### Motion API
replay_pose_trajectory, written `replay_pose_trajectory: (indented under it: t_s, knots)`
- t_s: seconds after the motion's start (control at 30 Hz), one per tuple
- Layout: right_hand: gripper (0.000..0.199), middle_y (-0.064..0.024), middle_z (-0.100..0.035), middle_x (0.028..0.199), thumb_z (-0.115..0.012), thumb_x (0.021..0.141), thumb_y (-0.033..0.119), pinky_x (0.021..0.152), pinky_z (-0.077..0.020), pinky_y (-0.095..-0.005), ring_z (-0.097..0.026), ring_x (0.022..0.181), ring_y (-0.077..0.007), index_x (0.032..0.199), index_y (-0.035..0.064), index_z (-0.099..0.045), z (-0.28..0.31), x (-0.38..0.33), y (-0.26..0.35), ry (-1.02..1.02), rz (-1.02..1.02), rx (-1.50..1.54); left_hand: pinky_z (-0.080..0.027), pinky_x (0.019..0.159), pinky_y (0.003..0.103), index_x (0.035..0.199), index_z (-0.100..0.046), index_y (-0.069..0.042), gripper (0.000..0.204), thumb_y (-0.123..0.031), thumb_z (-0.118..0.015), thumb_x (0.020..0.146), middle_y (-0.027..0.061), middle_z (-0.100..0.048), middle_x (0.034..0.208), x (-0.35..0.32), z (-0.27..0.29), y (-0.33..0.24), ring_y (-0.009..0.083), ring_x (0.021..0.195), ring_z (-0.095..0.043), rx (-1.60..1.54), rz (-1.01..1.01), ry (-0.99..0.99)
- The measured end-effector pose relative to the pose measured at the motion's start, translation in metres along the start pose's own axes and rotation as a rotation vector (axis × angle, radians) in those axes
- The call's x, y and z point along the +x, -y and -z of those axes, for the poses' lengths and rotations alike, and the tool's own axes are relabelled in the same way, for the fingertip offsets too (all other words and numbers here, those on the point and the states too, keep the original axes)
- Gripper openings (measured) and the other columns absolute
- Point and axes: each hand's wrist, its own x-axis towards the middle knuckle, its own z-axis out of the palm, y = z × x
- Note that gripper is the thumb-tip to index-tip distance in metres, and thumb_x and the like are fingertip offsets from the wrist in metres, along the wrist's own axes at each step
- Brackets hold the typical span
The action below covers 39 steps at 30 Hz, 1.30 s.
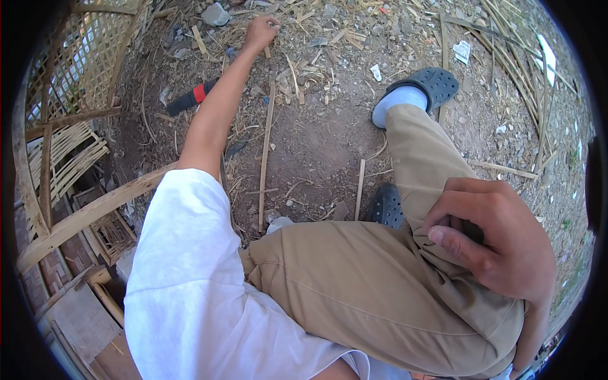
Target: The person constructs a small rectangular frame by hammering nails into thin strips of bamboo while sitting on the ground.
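My left arm reaches out to the far side, and my left hand (258, 35) is just above the littered ground. Its fingers are curled, thumb and forefinger close together; anything in them is too small to make out. Beside that forearm lies a tool's black handle (193, 98) with a red band, partly hidden by the arm. My right hand (497, 231) hangs curled over my tan trouser leg at the right. Its thumb lies near the bent fingers, and nothing shows in them. A long thin bamboo strip (267, 158) lies on the soil between my left arm and my feet.
My feet wear dark clogs (437, 87). Bamboo lattice (88, 50) and a wooden beam (95, 215) stand at the left. Long bamboo strips (519, 69) lie at the far right. A pale stone (215, 14), wood chips and paper scraps are scattered over the dirt.
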Motion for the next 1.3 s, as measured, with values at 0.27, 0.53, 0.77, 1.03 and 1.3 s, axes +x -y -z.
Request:
replay_pose_trajectory:
  t_s: [0.27,0.53,0.77,1.03,1.3]
  knots:
    - [0.009,-0.0142,-0.067,0.090,-0.076,0.089,0.001,0.071,-0.0554,-0.0404,-0.071,0.078,-0.0305,0.098,-0.0006,-0.073,0.002,0.001,0.003,0.008,0.011,-0.021,-0.056,0.086,0.050,0.111,-0.079,-0.011,0.019,-0.020,-0.075,0.095,0.0219,-0.072,0.092,0.011,-0.009,-0.009,0.0401,0.093,-0.069,0.198,-0.258,-0.002]
    - [0.008,-0.0139,-0.068,0.088,-0.077,0.090,0.003,0.071,-0.0548,-0.0423,-0.071,0.078,-0.0326,0.096,0.0001,-0.073,0.002,0.002,-0.002,-0.002,0.006,-0.019,-0.056,0.094,0.056,0.108,-0.068,-0.002,0.018,-0.017,-0.066,0.098,0.0257,-0.072,0.108,0.007,-0.031,-0.029,0.0482,0.110,-0.068,0.257,-0.253,0.048]
    - [0.008,-0.0138,-0.068,0.088,-0.077,0.090,0.004,0.070,-0.0542,-0.0422,-0.071,0.078,-0.0326,0.096,0.0001,-0.073,0.001,-0.002,-0.001,-0.016,0.016,-0.017,-0.057,0.091,0.056,0.107,-0.074,-0.002,0.023,-0.021,-0.070,0.094,0.0258,-0.076,0.104,0.018,-0.004,-0.011,0.0459,0.104,-0.073,0.195,-0.193,-0.023]
    - [0.008,-0.0144,-0.068,0.088,-0.077,0.090,0.005,0.070,-0.0546,-0.0420,-0.071,0.078,-0.0321,0.095,-0.0002,-0.073,0.000,-0.002,-0.001,-0.031,0.066,-0.026,-0.060,0.087,0.048,0.104,-0.084,-0.007,0.033,-0.034,-0.079,0.086,0.0201,-0.079,0.091,0.011,0.018,-0.022,0.0351,0.090,-0.078,0.085,-0.028,0.025]
    - [0.008,-0.0146,-0.069,0.088,-0.076,0.091,0.005,0.070,-0.0546,-0.0412,-0.072,0.077,-0.0319,0.094,-0.0005,-0.072,-0.004,-0.005,-0.006,-0.049,0.076,-0.086,-0.057,0.080,0.044,0.104,-0.082,-0.004,0.028,-0.029,-0.080,0.092,0.0170,-0.077,0.091,-0.008,-0.024,-0.090,0.0293,0.086,-0.073,0.073,-0.251,0.309]
